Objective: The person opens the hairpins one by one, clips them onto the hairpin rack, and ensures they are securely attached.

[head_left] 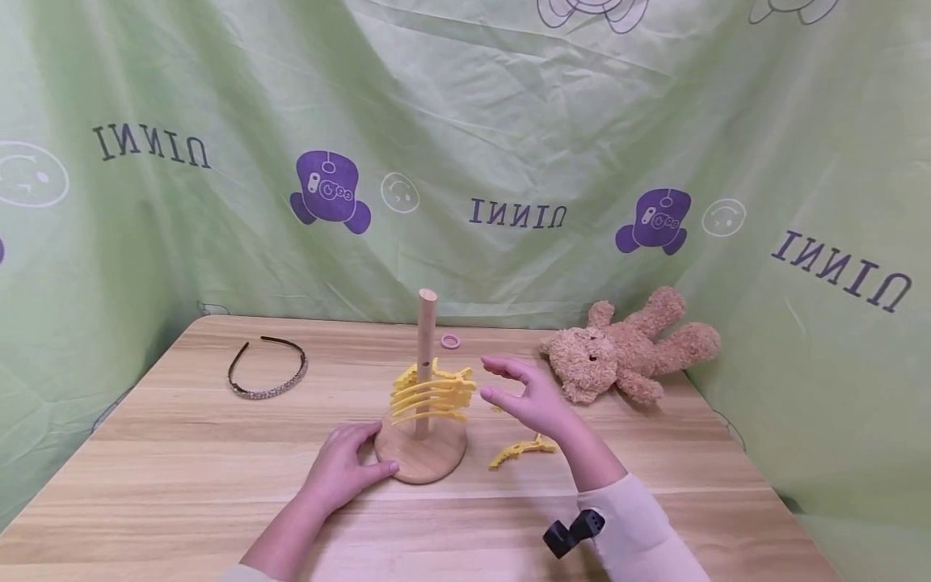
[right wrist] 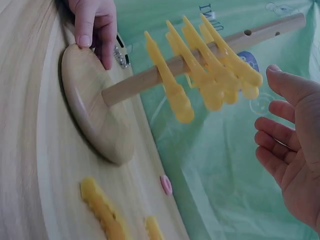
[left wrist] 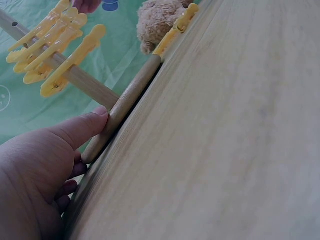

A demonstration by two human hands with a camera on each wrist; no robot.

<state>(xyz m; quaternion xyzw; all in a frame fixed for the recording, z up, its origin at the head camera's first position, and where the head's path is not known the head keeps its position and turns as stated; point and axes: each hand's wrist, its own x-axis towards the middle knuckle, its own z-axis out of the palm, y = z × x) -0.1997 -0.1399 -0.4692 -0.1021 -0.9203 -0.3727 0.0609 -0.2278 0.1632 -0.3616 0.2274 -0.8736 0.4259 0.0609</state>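
Observation:
A wooden stand with an upright post (head_left: 427, 323) and a round base (head_left: 418, 462) stands in the middle of the table. Several yellow alligator hair clips (head_left: 435, 396) are clamped around its post, one a little apart from the others in the right wrist view. My left hand (head_left: 340, 469) holds the base's rim at the left, thumb (left wrist: 90, 126) on the edge. Beside the clips, my right hand (head_left: 534, 400) hovers with its fingers apart and nothing between them. Another yellow hair clip (head_left: 522, 449) lies on the table right of the base, with one more (right wrist: 154, 229) partly visible nearby.
A dark headband (head_left: 269, 393) with a glittery band lies at the left. Behind the post is a pink ring (head_left: 450, 342). A brown teddy bear (head_left: 618, 356) lies at the back right, and a green curtain (head_left: 465, 121) hangs behind the table (head_left: 182, 477).

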